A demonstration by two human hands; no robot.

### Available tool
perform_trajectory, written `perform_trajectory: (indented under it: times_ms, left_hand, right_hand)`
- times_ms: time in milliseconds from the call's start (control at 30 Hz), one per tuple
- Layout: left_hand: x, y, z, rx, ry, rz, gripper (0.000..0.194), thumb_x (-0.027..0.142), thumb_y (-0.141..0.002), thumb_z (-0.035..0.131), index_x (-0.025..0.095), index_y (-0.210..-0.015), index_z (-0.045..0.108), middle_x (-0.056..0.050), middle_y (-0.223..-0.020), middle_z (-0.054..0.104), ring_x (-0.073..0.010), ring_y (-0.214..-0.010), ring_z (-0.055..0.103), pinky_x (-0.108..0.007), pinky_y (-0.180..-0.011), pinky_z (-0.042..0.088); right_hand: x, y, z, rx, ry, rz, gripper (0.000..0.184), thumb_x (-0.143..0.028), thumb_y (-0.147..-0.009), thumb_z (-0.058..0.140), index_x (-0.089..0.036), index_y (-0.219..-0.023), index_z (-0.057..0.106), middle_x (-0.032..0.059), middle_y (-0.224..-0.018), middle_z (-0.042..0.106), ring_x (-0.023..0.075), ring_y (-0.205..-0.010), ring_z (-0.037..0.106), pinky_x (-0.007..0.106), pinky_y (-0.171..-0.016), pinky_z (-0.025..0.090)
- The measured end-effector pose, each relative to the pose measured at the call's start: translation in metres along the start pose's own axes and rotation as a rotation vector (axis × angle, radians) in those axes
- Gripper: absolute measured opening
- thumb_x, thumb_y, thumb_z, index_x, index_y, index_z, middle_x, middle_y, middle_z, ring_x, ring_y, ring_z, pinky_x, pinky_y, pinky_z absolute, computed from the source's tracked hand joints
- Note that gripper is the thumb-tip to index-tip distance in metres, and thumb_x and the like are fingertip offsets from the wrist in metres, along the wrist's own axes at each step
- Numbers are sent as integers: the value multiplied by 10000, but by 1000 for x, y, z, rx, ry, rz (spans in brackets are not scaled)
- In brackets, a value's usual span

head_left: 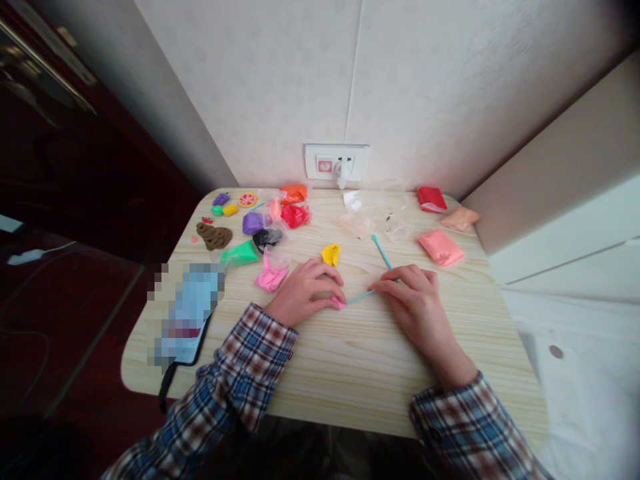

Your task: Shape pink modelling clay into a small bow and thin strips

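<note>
My left hand (311, 290) rests low over the table, its fingers closed in a pinch on a small lump of pink clay (339, 303). A thin teal modelling tool (361, 297) is pinched in my right hand (417, 300), and its tip reaches to the pink lump. Behind my right fingers a second teal stick with a rounded end (381, 250) points up and away; its lower end is hidden by the hand. Just beyond my left fingers lies a piece of yellow clay (331, 254). Left of that hand is a bag of pink clay (271, 272).
Bags of green (240, 253), purple (254, 223) and red clay (296, 215) crowd the left side, near a coiled brown clay shape (214, 235). A phone (190, 313) lies at the left edge. Coral (441, 247) and red packets (431, 199) sit at the right. A wall socket (337, 163) is behind.
</note>
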State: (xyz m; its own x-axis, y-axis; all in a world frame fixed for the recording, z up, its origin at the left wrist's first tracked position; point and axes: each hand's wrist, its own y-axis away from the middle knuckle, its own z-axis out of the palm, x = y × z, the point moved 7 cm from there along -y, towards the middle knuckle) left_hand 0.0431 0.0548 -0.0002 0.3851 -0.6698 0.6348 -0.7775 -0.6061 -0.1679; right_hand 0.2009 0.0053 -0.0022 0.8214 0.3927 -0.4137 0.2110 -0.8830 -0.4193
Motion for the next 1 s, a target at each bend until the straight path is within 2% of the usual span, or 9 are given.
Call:
perform_trajectory:
  times_ms: [200, 333, 467, 600, 833, 1000]
  left_hand:
    - [0, 0, -1, 15, 13, -3, 36, 256, -778, 703, 250, -805, 726, -11, -1004, 648, -177, -1000, 544, -348, -935, 407]
    - [0, 1, -1, 23, 16, -8, 35, 259, -772, 708, 248, -801, 725, -11, -1000, 649, -181, -1001, 542, -343, -925, 406]
    - [0, 1, -1, 15, 6, -20, 40, 260, -773, 706, 248, -806, 725, -9, -999, 650, -181, -999, 544, -341, -920, 401]
    - [0, 1, -1, 13, 9, -22, 41, 260, -777, 702, 246, -810, 723, -12, -1006, 654, -185, -1008, 548, -346, -920, 405]
    - [-12, 15, 0, 53, 34, -18, 340, 260, -755, 725, 230, -1087, 656, -55, -1127, 645, -226, -1084, 548, -397, -961, 423]
    - [-12, 16, -4, 135, 5, -7, 155, 205, -784, 692, 208, -939, 685, -45, -1042, 663, -209, -1018, 572, -363, -918, 442]
  right_hand:
    - [-9, 0, 1, -28, -19, -65, 199, -166, -900, 488, -248, -913, 669, 22, -881, 637, 167, -856, 535, 349, -760, 324]
    - [-5, 0, -2, 11, 13, -37, 179, -171, -892, 510, -239, -919, 673, 30, -893, 634, 175, -865, 537, 354, -755, 329]
    - [-9, 0, 1, -2, -40, -85, 192, -152, -888, 510, -242, -912, 678, 24, -882, 636, 166, -857, 547, 349, -756, 346]
    - [0, 1, -1, 20, -26, -8, 187, -160, -884, 517, -244, -904, 683, 27, -882, 637, 176, -864, 546, 357, -751, 349]
    - [17, 10, -12, 116, -11, 72, 201, -220, -908, 479, -225, -920, 680, 49, -887, 629, 190, -867, 546, 366, -754, 371]
    - [22, 12, -10, 139, -6, 108, 203, -236, -907, 481, -231, -926, 683, 48, -884, 630, 196, -871, 549, 361, -747, 373]
